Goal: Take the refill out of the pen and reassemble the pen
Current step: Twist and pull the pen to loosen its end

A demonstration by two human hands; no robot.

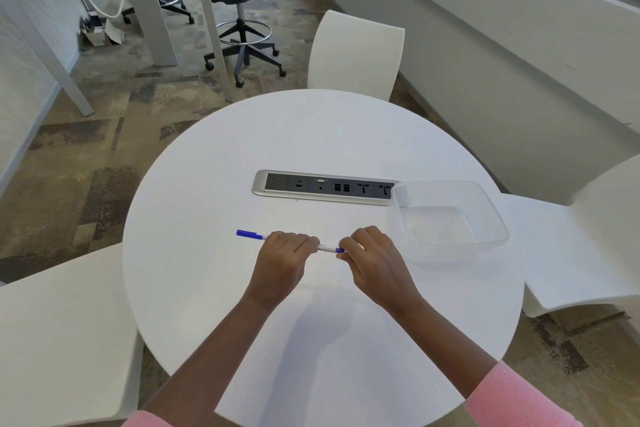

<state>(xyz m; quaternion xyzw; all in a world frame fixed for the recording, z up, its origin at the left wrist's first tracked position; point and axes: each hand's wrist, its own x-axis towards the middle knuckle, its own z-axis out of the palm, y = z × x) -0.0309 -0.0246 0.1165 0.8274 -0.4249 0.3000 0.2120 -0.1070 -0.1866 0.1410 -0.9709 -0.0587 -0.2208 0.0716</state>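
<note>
The pen [325,247] is held in both hands above the near half of the round white bench [311,135], lying almost level and running from left to right across the view. The left hand [282,262] is turned knuckles up, and its fingers [304,241] are curled round the white barrel in a closed grip. The blue cap [249,235] sticks out past the left side of this hand. The right hand [372,263] is also presented back upward, and the pen's blue end is pinched by its bent fingertips, the rest of the fingers being folded in toward the palm. A short length of white barrel is left showing between the two hands, which are close together but not touching. Both forearms are stretched forward over the bench edge and angled inward toward each other, with pink sleeves [519,399] pushed back near the elbows. A soft shadow of the hands is cast on the bench surface nearer the person. Whether the refill is inside the barrel cannot be told. A clear plastic container [450,253] is set on the bench just right of the right hand, and a socket panel [325,188] is sunk into the bench beyond the hands.
</note>
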